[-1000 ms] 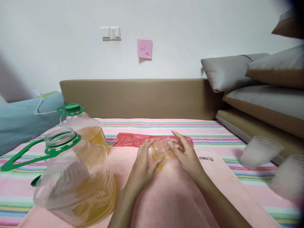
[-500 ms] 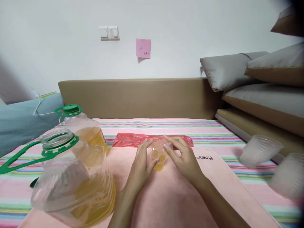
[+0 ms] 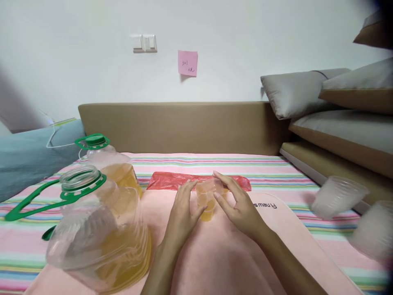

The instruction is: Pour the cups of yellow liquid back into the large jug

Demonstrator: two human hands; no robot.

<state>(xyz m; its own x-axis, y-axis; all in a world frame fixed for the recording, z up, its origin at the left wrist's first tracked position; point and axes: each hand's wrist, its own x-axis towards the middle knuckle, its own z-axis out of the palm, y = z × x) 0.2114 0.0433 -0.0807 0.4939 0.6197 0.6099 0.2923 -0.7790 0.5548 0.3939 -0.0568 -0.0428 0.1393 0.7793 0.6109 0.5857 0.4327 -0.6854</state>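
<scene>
my right hand (image 3: 244,209) pinches a tilted clear cup (image 3: 216,186) just below the frame's center. my left hand (image 3: 182,208) curves beside a cup of yellow liquid (image 3: 208,212) (whether it grips, i cannot tell). a green-handled jug (image 3: 101,246) sits lower left.

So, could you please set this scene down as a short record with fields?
left grip: curved beside the front cup, contact unclear
right grip: opposite the left, contact unclear
front cup: amber liquid inside
front jug: uncapped, amber liquid inside
rear jug: capped, amber liquid inside
red plastic: beyond both grips
translucent containers: at right
</scene>
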